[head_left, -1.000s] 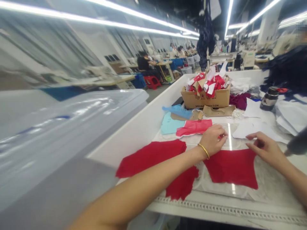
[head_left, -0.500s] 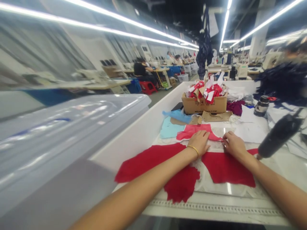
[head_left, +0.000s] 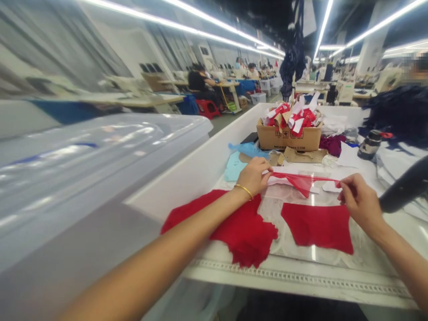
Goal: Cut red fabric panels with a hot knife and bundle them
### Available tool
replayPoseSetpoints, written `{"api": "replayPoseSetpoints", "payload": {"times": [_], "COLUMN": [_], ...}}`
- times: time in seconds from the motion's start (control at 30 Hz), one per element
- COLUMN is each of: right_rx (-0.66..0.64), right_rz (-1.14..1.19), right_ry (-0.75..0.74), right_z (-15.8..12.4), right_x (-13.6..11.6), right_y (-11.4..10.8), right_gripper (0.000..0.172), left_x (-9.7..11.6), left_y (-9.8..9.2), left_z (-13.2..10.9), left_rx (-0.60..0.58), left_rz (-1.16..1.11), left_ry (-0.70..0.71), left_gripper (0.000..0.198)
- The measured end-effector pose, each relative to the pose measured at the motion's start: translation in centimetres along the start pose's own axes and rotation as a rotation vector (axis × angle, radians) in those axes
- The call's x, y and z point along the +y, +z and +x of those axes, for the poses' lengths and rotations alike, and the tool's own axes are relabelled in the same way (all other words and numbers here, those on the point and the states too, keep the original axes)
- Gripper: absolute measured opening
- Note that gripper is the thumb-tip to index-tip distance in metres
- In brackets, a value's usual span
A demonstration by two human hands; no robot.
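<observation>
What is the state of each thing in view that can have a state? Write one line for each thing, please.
Left hand: pinching one end of the red fabric strip.
Right hand: pinching the other end.
Red fabric strip: held up, pulled tight between the hands.
Red panel by the left arm: lying flat, ragged edge.
Red panel by the right hand: lying flat.
Cardboard box: open, full of red and white scraps.

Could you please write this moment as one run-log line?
left hand: pinching red fabric strip | right hand: pinching its other end | beneath: red fabric panel

Head-worn view, facing forward, down, close above left hand (head_left: pixel 254 177), right hand (head_left: pixel 359 200)
</observation>
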State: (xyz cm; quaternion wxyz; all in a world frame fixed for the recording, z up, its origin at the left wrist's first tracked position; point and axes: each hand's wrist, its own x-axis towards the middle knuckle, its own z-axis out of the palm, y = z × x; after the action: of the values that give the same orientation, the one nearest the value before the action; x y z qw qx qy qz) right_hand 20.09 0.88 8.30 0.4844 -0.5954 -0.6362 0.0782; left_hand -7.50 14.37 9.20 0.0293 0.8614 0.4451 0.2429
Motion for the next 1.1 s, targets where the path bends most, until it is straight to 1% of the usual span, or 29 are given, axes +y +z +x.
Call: {"api": "replayPoseSetpoints", "payload": {"times": [0.07,0.13,0.2,0.23,0.3,0.37,0.43,0.5,0.57,0.6,0.63,0.73,0.8,0.87,0.93,1.0,1.03,1.1], "right_rx": [0.043,0.107,0.176,0.203,0.236,0.254,0.274,0.298,0.299,0.285,0.257,0.151,0.081,-0.017,-0.139,-0.241,-0.27,-0.279], "right_rz": [-0.012,-0.043,-0.118,-0.174,-0.288,-0.383,-0.452,-0.5,-0.532,-0.546,-0.561,-0.617,-0.669,-0.726,-0.764,-0.759,-0.745,-0.714], "right_ry": [-0.046,-0.095,-0.139,-0.17,-0.243,-0.321,-0.365,-0.402,-0.439,-0.465,-0.491,-0.527,-0.491,-0.403,-0.285,-0.177,-0.138,-0.086], "right_z": [-1.0,-2.2,-3.4,-3.9,-5.0,-6.1,-6.9,-7.3,-7.2,-7.0,-6.7,-5.9,-5.6,-5.4,-5.1,-4.6,-4.4,-4.0], "right_x": [-0.1,-0.2,-0.4,-0.5,-0.7,-0.9,-0.9,-0.5,0.4,1.0,1.7,3.9,5.3,6.6,7.6,8.2,8.3,8.4], "right_y": [-1.5,-3.1,-4.7,-5.4,-6.8,-7.9,-8.6,-8.7,-8.2,-7.8,-7.2,-5.6,-4.7,-4.0,-3.7,-3.4,-3.3,-3.2], "right_gripper": [0.013,0.009,0.005,0.007,0.015,0.023,0.032,0.041,0.044,0.043,0.038,0.022,0.02,0.024,0.027,0.029,0.03,0.031], "left_x": [1.3,3.3,5.5,6.5,8.1,9.1,9.5,9.4,9.0,8.7,8.3,7.1,6.5,6.3,6.4,6.6,6.8,7.2], "left_y": [-1.9,-3.9,-5.8,-6.5,-7.6,-8.2,-8.3,-7.7,-6.4,-5.4,-4.4,-0.8,1.3,3.0,4.0,4.4,4.5,4.4], "left_z": [-1.5,-3.3,-5.3,-6.3,-8.2,-9.6,-10.2,-9.7,-8.3,-7.5,-6.7,-5.0,-4.6,-4.6,-4.5,-4.2,-4.1,-3.9], "left_rx": [-0.025,-0.092,-0.242,-0.295,-0.472,-0.618,-0.709,-0.815,-0.909,-0.919,-0.882,-0.717,-0.653,-0.607,-0.567,-0.537,-0.525,-0.495], "left_rz": [-0.069,-0.158,-0.366,-0.444,-0.57,-0.675,-0.762,-0.826,-0.829,-0.799,-0.743,-0.477,-0.327,-0.241,-0.182,-0.126,-0.1,-0.047], "left_ry": [0.023,0.045,0.009,-0.007,-0.067,-0.142,-0.225,-0.278,-0.283,-0.271,-0.256,-0.209,-0.178,-0.15,-0.121,-0.085,-0.067,-0.036], "left_gripper": [0.017,0.02,0.025,0.025,0.024,0.023,0.021,0.023,0.028,0.032,0.034,0.034,0.029,0.023,0.019,0.018,0.017,0.015]}}
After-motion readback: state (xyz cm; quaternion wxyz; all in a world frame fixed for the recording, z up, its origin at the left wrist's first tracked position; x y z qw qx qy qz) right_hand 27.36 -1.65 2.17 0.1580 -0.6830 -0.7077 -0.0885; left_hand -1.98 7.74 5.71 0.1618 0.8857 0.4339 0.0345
